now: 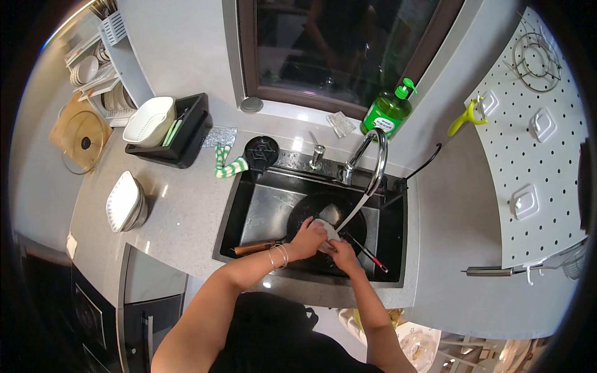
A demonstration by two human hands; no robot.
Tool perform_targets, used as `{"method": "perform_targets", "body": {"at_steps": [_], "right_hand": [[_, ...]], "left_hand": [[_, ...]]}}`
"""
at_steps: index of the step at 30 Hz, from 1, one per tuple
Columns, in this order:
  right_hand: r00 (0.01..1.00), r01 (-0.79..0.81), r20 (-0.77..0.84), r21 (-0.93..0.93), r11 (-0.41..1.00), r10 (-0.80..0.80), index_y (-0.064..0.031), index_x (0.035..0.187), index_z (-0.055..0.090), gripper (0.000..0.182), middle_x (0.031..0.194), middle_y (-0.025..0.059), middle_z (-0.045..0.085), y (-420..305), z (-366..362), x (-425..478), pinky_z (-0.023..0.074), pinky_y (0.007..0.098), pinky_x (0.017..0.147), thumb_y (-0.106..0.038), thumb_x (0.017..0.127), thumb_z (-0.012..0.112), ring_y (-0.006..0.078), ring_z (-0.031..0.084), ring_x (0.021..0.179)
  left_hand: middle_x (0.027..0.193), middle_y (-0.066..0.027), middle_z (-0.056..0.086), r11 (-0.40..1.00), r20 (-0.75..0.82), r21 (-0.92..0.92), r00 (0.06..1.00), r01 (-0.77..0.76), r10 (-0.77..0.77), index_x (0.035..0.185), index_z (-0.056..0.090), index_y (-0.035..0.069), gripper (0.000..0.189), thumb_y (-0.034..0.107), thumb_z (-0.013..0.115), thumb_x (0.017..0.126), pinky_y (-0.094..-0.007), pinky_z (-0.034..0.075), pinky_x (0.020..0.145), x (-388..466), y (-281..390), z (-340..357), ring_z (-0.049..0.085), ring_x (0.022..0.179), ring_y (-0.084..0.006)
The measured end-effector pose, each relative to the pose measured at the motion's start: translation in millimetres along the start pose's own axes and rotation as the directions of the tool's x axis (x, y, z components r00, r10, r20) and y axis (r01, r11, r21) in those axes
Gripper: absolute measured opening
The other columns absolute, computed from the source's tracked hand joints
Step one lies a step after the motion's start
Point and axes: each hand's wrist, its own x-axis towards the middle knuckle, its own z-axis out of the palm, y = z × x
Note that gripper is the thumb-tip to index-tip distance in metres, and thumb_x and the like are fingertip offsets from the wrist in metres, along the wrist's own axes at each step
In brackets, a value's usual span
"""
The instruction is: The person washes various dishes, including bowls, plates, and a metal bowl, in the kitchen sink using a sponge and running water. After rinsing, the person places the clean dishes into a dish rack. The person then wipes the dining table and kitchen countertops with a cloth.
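Observation:
Both hands hold a small white dish (330, 229), perhaps a bowl, in the stream of water (353, 212) from the chrome gooseneck faucet (383, 158). My left hand (308, 240) grips its left side, the fingers over the rim. Against its lower right side is my right hand (343, 255). Below them a dark wok (303, 210) sits in the black sink (266, 200), with water in it. Its wooden handle (255, 248) seems to extend left under my left forearm. A utensil with a red-tipped handle (373, 261) leans in the sink, right of my right hand.
Left of the sink are stacked white containers (125, 205), a black bin with a white basket (151, 122), and a striped cloth (229, 163). A green dish-soap bottle (387, 112) stands on the sill. A white pegboard (536, 154) is on the right wall.

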Motion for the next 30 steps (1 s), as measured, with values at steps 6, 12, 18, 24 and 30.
{"method": "perform_targets", "body": {"at_steps": [6, 12, 18, 24, 30], "right_hand": [[0.939, -0.282, 0.163, 0.870, 0.404, 0.303, -0.0016, 0.105, 0.057, 0.024, 0.096, 0.0059, 0.061, 41, 24, 23, 0.0440, 0.0302, 0.078, -0.006, 0.082, 0.055, 0.0206, 0.058, 0.088], [0.864, -0.228, 0.305, 0.946, -0.229, 0.400, -0.0044, 0.114, 0.048, 0.030, 0.107, 0.0077, 0.056, 50, 3, 27, 0.0441, 0.0392, 0.085, -0.008, 0.084, 0.054, 0.0229, 0.055, 0.098], [0.919, -0.348, 0.150, 0.742, 0.572, 0.364, -0.0040, 0.099, 0.056, 0.017, 0.094, 0.0085, 0.061, 38, 1, 11, 0.0470, 0.0359, 0.077, -0.009, 0.083, 0.055, 0.0249, 0.059, 0.089], [1.000, 0.016, 0.001, -0.446, 0.895, -0.018, -0.0122, 0.083, 0.060, 0.009, 0.081, 0.0109, 0.061, -5, -10, 11, 0.0445, 0.0402, 0.072, -0.016, 0.075, 0.059, 0.0309, 0.057, 0.084], [0.959, 0.282, 0.171, -0.655, 0.701, -0.227, -0.0112, 0.078, 0.059, 0.009, 0.080, 0.0065, 0.060, 9, -33, 30, 0.0440, 0.0363, 0.075, -0.007, 0.070, 0.054, 0.0237, 0.056, 0.086]], "left_hand": [[0.112, -0.0106, 0.048, 0.977, -0.257, -0.121, 0.945, 0.178, -0.204, 0.103, 0.057, 0.010, 0.036, 0.014, 0.065, 0.068, -0.0456, 0.024, 0.098, -19, -12, -46, 0.038, 0.113, -0.0298], [0.106, -0.0122, 0.051, 0.929, -0.221, -0.266, 0.922, 0.257, -0.318, 0.104, 0.057, 0.006, 0.033, 0.009, 0.062, 0.072, -0.0395, 0.036, 0.090, -66, -20, -52, 0.045, 0.105, -0.0307], [0.103, -0.0149, 0.053, 0.878, -0.132, -0.405, 0.934, 0.255, -0.332, 0.102, 0.056, 0.003, 0.028, 0.008, 0.060, 0.075, -0.0386, 0.045, 0.079, -82, -20, -43, 0.053, 0.090, -0.0343], [0.100, -0.0148, 0.053, 0.866, -0.093, -0.460, 0.959, 0.196, -0.266, 0.098, 0.058, 0.003, 0.022, 0.008, 0.058, 0.077, -0.0387, 0.045, 0.078, -77, -11, -40, 0.054, 0.090, -0.0339], [0.100, -0.0143, 0.053, 0.854, -0.048, -0.471, 0.961, 0.221, -0.274, 0.095, 0.059, 0.002, 0.019, 0.008, 0.057, 0.077, -0.0380, 0.045, 0.078, -89, -11, -48, 0.053, 0.091, -0.0327]]}}
